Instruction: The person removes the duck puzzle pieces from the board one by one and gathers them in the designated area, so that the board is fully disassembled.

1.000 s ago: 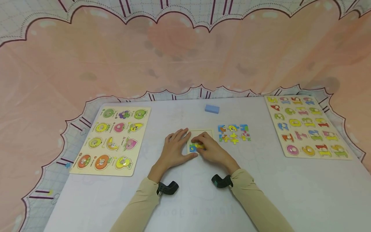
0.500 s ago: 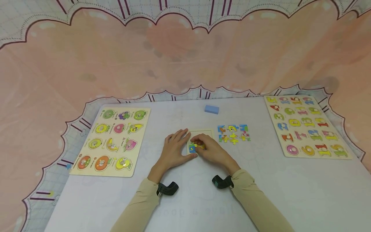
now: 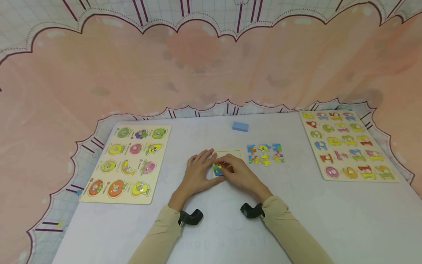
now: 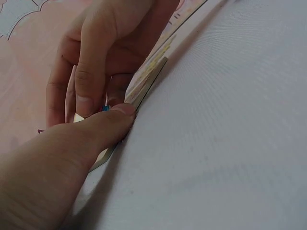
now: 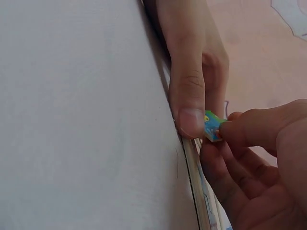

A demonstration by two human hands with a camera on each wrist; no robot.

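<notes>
A peach-coloured cloth [image 3: 197, 73] with scalloped white trim fills the background, and the trim runs along the far edge of the white bench [image 3: 217, 236]. The landmark is the small puzzle tray [image 3: 230, 152], which lies flat, its far rim visible between the two hands. At the left side of the tray the left hand [image 3: 199, 172] rests with fingers stretched and released, its thumb laid along the tray's near edge. From the right side of the tray comes the right hand [image 3: 240, 173], with thumb and finger pinching a blue-green puzzle piece [image 5: 212, 127]. This piece is tilted, over the near left part of the tray, just beside the left thumb; if it touches the tray floor, I cannot tell. Right of the tray, near it, loose pieces [image 3: 265, 158] are arranged in two rows, with a narrow strip of bench between. Beyond the tray and slightly to its right lies a blue block [image 3: 240, 127], close to the far edge. The fruit board [image 3: 115, 176] is well apart on the tray's left, the number board [image 3: 333, 149] well apart on its right, so both sides leave space for the elbows. On the near side of the tray, a broad stretch of bench continues between the sleeves [image 3: 158, 231].
</notes>
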